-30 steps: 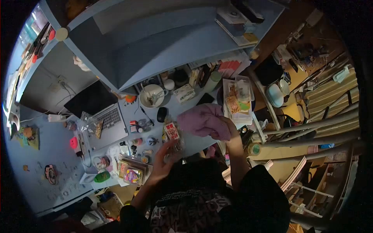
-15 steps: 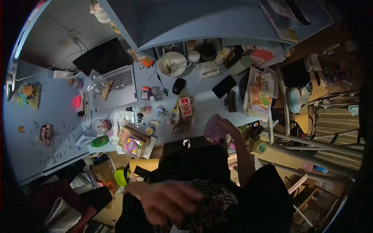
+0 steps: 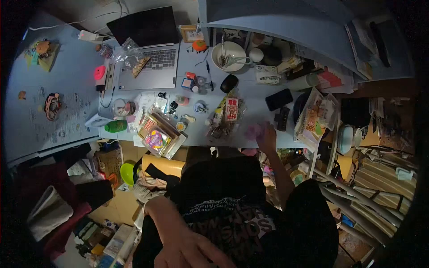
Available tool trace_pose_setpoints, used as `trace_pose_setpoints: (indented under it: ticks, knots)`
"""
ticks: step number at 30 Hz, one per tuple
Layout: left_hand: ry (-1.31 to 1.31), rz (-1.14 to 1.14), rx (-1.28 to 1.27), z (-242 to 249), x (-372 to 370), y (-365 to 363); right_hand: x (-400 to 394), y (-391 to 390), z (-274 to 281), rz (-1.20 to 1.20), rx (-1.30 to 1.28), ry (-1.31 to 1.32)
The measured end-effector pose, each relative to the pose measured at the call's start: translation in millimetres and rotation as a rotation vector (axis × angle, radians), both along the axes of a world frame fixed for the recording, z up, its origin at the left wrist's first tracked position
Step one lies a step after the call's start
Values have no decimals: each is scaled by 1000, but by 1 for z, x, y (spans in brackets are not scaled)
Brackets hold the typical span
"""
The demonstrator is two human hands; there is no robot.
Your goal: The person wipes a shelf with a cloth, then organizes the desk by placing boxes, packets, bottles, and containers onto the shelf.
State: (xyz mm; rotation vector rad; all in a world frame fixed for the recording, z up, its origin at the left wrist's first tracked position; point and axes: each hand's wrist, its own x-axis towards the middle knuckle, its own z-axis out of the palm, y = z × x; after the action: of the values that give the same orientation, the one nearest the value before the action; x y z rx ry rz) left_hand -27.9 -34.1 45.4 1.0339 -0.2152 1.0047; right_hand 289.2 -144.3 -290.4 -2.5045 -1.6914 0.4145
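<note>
My right hand point(image 3: 267, 139) is at the front edge of the desk, its fingers closed on a purple cloth point(image 3: 254, 132) that lies against the desktop. Just left of the cloth is a clear plastic bag with a red and white label point(image 3: 232, 109); a black phone point(image 3: 279, 99) and a dark ribbed object point(image 3: 282, 119) are beyond and to the right of the hand. Low in the view, my left hand point(image 3: 193, 251) is held in front of my black shirt, fingers spread and holding nothing, partly cut off by the frame's bottom edge.
An open laptop point(image 3: 149, 67) stands at the back left of the desk, with a white bowl point(image 3: 230, 56) to its right. Stacked packages point(image 3: 157, 136) and a green bottle point(image 3: 115, 126) are near the left front edge. A plastic bin with papers point(image 3: 315, 118) is at the right.
My right hand has moved the purple cloth from the desk's front edge onto the desktop. My left hand has dropped lower toward the bottom of the view. The camera view has shifted.
</note>
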Motion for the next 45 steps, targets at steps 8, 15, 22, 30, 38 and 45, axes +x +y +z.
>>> trace_pose_setpoints:
  ticks: [8, 15, 22, 30, 38, 45]
  knots:
    - [-33, 101, -22, 0, -13, -7, 0, 13, 18, 3, 305, 149]
    - [-96, 161, -49, -3, -15, -9, -27, 45, 37, 40, 429, 271]
    - [-141, 212, -92, -2, -23, -8, -74, 65, 4, -47, 388, 412]
    - [196, 169, -256, -28, -25, 27, -111, 121, -34, -601, -139, 666]
    - [587, -25, -238, -56, -56, 42, -142, 159, 9, -902, -298, 308]
    - [562, -102, -265, -71, -66, 61, -136, 136, -20, -810, -80, 268]
